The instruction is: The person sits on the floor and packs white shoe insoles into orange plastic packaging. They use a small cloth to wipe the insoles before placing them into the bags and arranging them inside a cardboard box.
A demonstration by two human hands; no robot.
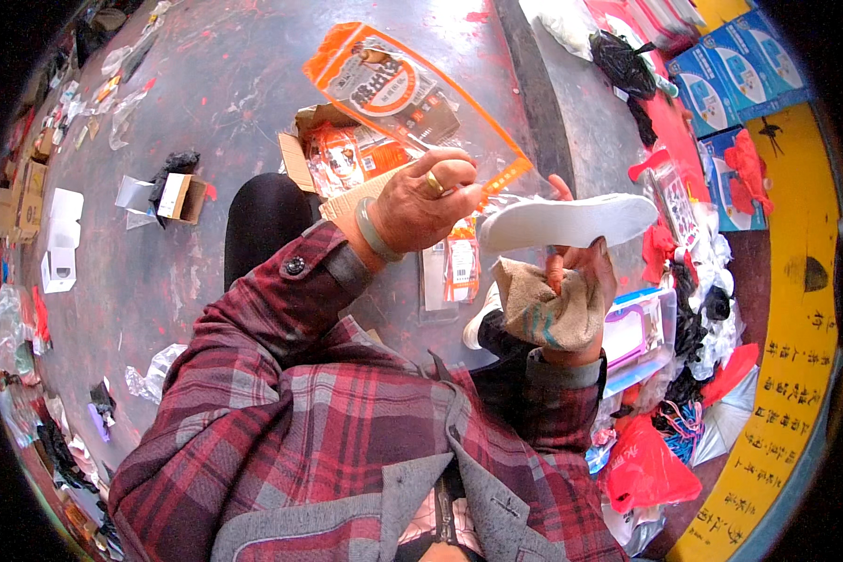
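My left hand (428, 199), with a ring and a wristband, is closed on the edge of a clear plastic bag (412, 89) with orange trim and print. The bag stretches up and away from my fist, and its near end lies by one end of a white shoe (576, 221). That shoe lies sideways in my right hand (595, 272), whose fingers grip it from below and behind. A beige cloth (548, 304) hangs over the right palm and covers part of those fingers.
Beyond my left wrist an open cardboard box (295, 164) holds orange printed packages. A clear bin (642, 337) stands by my right arm. Red, black and white plastic bags (651, 468) pile up at the right, beside a yellow board (796, 281). Small opened boxes (180, 199) lie at left.
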